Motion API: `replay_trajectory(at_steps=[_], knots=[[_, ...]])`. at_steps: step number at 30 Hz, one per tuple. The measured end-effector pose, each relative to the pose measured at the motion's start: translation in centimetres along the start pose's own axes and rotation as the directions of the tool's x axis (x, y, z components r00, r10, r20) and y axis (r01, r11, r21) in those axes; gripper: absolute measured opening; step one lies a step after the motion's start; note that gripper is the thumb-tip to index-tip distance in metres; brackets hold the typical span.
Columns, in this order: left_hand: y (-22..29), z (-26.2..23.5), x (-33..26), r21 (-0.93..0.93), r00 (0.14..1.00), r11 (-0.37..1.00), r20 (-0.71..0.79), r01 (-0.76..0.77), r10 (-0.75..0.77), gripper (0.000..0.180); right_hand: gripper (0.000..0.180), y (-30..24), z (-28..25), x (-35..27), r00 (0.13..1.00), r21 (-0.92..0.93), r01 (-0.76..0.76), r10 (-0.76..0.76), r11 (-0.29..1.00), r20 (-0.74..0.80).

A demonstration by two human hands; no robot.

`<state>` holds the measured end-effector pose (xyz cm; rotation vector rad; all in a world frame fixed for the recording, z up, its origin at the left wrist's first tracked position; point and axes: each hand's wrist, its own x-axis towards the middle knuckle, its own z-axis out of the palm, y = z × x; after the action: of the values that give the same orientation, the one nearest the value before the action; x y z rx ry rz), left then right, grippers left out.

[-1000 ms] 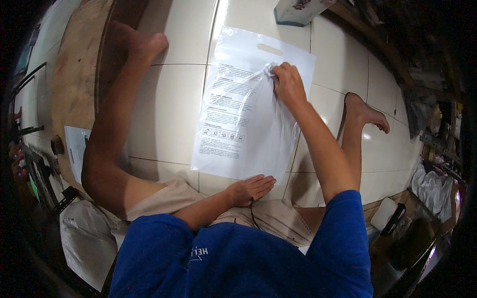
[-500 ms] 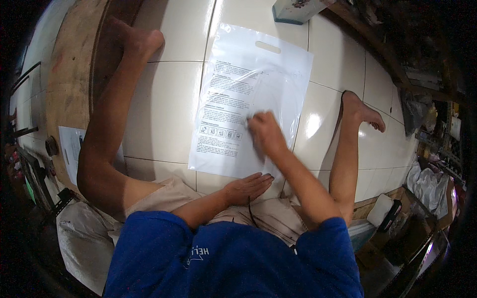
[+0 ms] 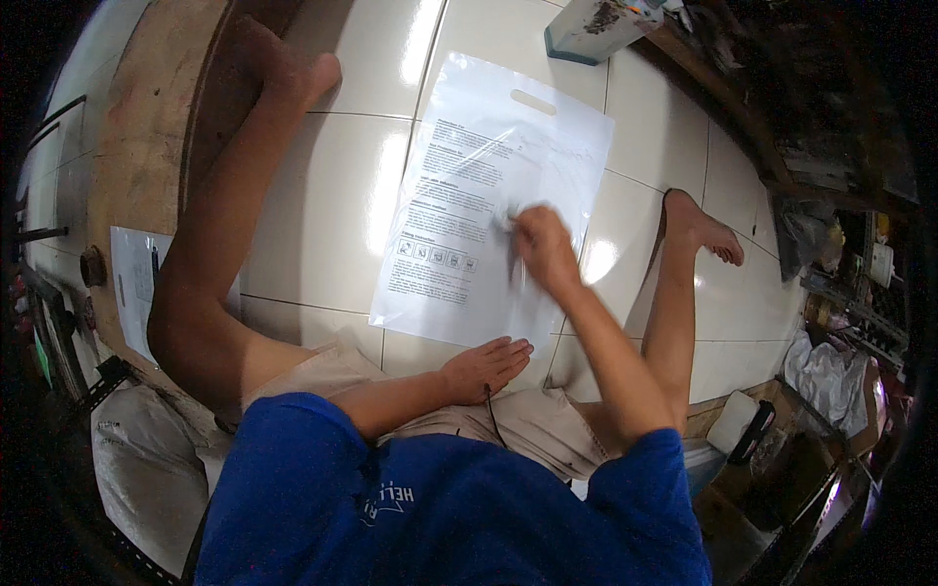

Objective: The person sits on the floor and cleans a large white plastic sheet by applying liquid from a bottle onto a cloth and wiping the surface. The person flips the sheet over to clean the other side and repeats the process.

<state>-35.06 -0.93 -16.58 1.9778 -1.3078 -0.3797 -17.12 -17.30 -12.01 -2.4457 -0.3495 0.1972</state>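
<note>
A flat white plastic bag (image 3: 420, 311) with a cut-out handle at its far end lies on the tiled floor between my legs. Rows of dark print and a line of small square pictograms cover its left side. My right hand (image 3: 543, 244) is closed over the bag's right half, its fingertips bunched near the print. Something small and pale shows at those fingertips, too blurred to name. At the near edge of the bag, my left hand (image 3: 489, 366) rests palm down with its fingers stretched out, holding nothing.
Left of my bent leg, a printed sheet in clear plastic (image 3: 134, 293) lies on a wooden board (image 3: 137, 186). A whitish container (image 3: 596, 34) stands beyond the bag's far right corner. Cluttered shelving (image 3: 860, 303) and a cardboard box (image 3: 743, 508) line the right side.
My right hand has shifted slightly over the bag, still closed. The left hand stays by the near edge. The whole view has tilted a little.
</note>
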Motion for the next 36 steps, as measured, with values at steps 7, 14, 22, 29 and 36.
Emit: replay_trajectory(at_steps=[7, 14, 22, 29, 36], knots=[[0.7, 2.5, 0.2, -0.142, 0.992, 0.989, 0.126, 0.027, -0.009, 0.060, 0.024, -4.3, 2.5, -7.0, 0.991, 0.023, 0.057, -0.060, 0.998, 0.122], [1.2, 1.8, -0.6, -0.122, 0.995, 0.992, 0.095, 0.024, -0.012, 0.056, 0.016, -0.6, 2.7, 1.5, 0.993, -0.109, 0.064, -0.074, 0.992, -0.089], [0.6, 0.5, 0.1, -0.226, 0.995, 0.974, 0.102, 0.013, 0.010, 0.050, 0.015, 3.2, -1.0, 10.2, 0.987, -0.132, -0.054, 0.033, 0.990, -0.157], [1.3, -7.8, -5.5, -0.021, 0.962, 0.986, 0.221, 0.167, -0.159, 0.048, 0.027, -3.6, 1.5, -4.8, 1.000, 0.165, 0.023, -0.022, 0.986, -0.011], [1.8, -7.9, -6.7, 0.265, 0.911, 0.939, 0.288, 0.219, -0.294, 0.055, 0.023, -6.3, 6.4, -9.0, 0.969, -0.014, 0.165, -0.159, 0.986, 0.187]])
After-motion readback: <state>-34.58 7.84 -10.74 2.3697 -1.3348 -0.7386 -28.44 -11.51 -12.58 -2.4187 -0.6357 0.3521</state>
